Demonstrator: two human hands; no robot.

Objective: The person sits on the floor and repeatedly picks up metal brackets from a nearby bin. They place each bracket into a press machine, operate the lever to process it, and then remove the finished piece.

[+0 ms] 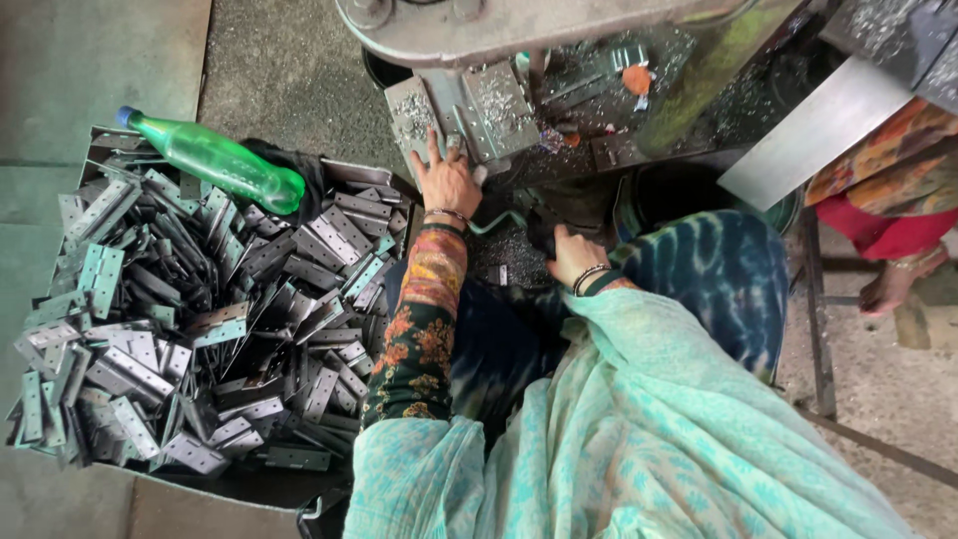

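Left hand point(446, 180): It lies flat and open, fingers spread, on the metal plate point(469, 115) of the machine. It grips nothing. It presses on a small grey hinge piece point(451, 150) that sits under the fingers at the near edge of the plate.

Right hand point(574, 255): It is low, near the person's lap, just below the machine. The fingers curl down. I cannot tell if it holds something, because the fingers are hidden.

Bracelets: Each wrist has thin bangles.

Machine point(559, 30): It is big and grey, at the top of the view. Shiny metal chips lie all over it. A small orange bit point(636, 78) sits among the chips.

Hinges point(200, 319): A big heap of flat grey metal hinges fills a box on the floor, to the person's left. They lie every which way, on top of each other.

Box point(249, 494): It is a low metal tray. The heap reaches close to the left sleeve.

Bottle point(215, 158): A green plastic bottle with a blue cap lies on its side at the far edge of the heap.

Clothes: The left sleeve point(419, 329) has flowers. A pale green scarf point(649, 429) covers the lap.

Other person: A bare foot point(893, 279) and bright clothes show at the right side, well apart from the hands.
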